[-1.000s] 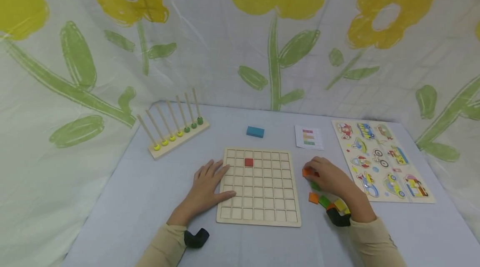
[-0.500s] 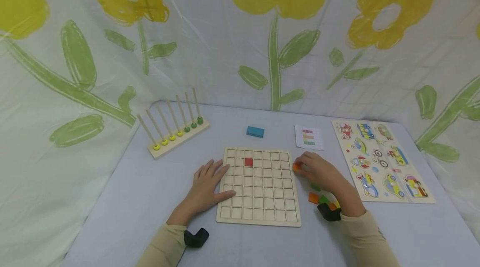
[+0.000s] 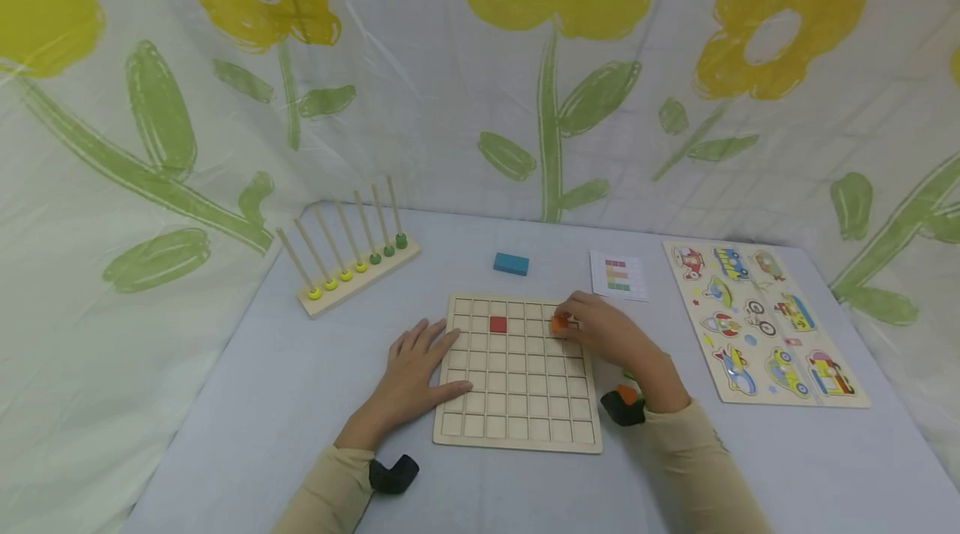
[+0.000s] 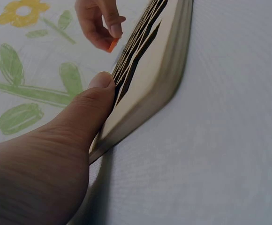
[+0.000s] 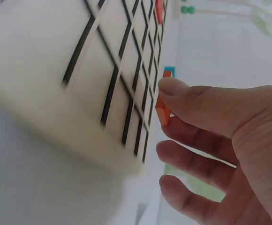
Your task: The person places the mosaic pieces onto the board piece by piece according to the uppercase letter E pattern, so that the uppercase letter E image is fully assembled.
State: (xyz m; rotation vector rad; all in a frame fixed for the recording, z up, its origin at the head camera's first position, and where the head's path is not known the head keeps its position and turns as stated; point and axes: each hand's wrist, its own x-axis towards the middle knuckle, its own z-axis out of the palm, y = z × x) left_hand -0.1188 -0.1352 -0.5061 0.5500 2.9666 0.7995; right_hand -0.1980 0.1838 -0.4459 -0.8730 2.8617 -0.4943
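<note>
Overhead, left hand (image 3: 415, 380) lies flat, fingers straight, on the grid board's (image 3: 517, 426) left edge; right hand (image 3: 603, 332) pinches an orange tile (image 3: 558, 323) above the upper-right cells. Left wrist: thumb (image 4: 86, 110) presses the rim. Right wrist: fingers (image 5: 192, 101) grip the tile edge-on.

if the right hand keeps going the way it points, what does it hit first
The right hand, pinching an orange tile, points left across the grid board along its second row. The cells between look empty, so probably the red tile comes first, unless the hand passes above it; height is unclear.
</note>
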